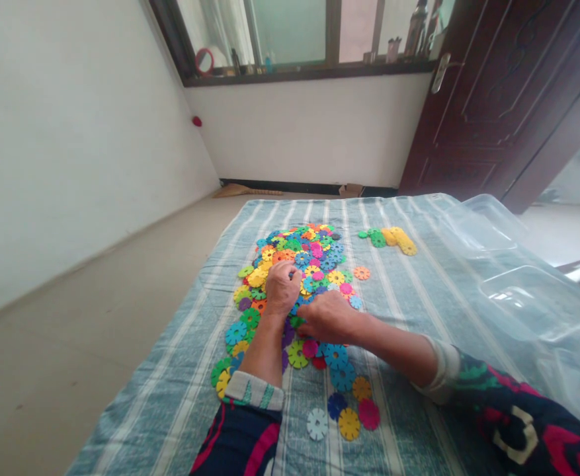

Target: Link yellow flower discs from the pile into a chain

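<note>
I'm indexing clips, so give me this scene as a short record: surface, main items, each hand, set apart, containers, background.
Surface: striped cloth
Main items: heap of multicoloured notched discs
Left hand: over the heap, fingers curled, grip unclear
Right hand: low at the heap, grip unclear
Set apart: green and yellow discs, right of the heap's far end
Containers: clear plastic, at right
Background: window, dark red door

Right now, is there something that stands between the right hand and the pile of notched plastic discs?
Nothing visible does: the right hand is at the pile, beside the left hand. The clear plastic containers lie off to the right.
</note>
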A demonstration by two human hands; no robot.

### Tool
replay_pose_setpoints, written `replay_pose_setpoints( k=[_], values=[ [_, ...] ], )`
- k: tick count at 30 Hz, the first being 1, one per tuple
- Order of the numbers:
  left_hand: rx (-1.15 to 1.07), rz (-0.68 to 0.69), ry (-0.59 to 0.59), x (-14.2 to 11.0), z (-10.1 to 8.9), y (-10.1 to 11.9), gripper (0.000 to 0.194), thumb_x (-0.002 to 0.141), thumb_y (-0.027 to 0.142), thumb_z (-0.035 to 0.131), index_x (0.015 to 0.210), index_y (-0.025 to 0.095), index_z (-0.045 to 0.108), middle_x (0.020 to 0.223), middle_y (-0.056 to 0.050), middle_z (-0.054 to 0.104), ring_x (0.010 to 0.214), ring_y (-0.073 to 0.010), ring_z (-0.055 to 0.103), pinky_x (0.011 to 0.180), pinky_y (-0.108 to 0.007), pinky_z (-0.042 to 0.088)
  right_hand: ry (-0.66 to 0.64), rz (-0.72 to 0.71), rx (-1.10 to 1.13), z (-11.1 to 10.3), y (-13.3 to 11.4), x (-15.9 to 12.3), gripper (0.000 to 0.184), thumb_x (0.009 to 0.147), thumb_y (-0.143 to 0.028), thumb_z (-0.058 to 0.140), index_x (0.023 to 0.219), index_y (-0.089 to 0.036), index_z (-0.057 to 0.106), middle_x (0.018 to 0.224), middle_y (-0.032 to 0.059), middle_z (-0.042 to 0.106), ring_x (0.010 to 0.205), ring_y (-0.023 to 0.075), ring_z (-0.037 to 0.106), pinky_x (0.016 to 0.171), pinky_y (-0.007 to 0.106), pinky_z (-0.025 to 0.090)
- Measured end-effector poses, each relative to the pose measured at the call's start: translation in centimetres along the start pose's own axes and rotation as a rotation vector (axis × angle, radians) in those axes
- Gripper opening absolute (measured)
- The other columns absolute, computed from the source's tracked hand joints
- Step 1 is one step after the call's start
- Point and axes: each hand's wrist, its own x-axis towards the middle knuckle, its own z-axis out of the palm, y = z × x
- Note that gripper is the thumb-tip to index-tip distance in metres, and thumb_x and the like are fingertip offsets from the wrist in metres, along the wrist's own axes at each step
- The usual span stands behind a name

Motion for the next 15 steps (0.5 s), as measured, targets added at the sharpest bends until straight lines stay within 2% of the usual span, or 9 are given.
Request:
replay_pose_setpoints(
  k=[4,8,15],
  values=[
    [0.004,0.004,-0.012,0.0,-0.1,0.1,0.015,0.079,0.023,0.053,0.065,0.022,0.058,0.097,-0.009,0.072,0.102,-0.0237,0.064,0.097,-0.039,0.048,0.021,-0.025,-0.024,0.2,-1.0,0.3,0.027,0.091,-0.026,0.048,0.094,-0.013,0.071,0.083,0.0171,0.074,0.077,0.0263,0.071,0.061,0.031,0.050],
    [0.003,0.019,0.009,0.2,0.0,0.0,0.015,0.079,0.024,0.054,0.065,0.022,0.059,0.096,-0.009,0.072,0.100,-0.0241,0.064,0.096,-0.040,0.049,0.017,-0.101,-0.037,0.5,-1.6,0.4,0.023,0.085,-0.009,0.048,0.085,-0.012,0.070,0.077,0.0168,0.073,0.072,0.0242,0.071,0.055,0.028,0.047],
    [0.010,0.036,0.017,0.3,0.0,-0.4,0.014,0.079,0.025,0.054,0.066,0.023,0.060,0.095,-0.007,0.072,0.101,-0.0231,0.064,0.097,-0.039,0.048,0.041,-0.181,-0.045,1.2,-2.1,0.5,0.015,0.082,-0.008,0.054,0.075,-0.011,0.068,0.072,0.0147,0.072,0.063,0.0223,0.069,0.051,0.026,0.043]
  ],
)
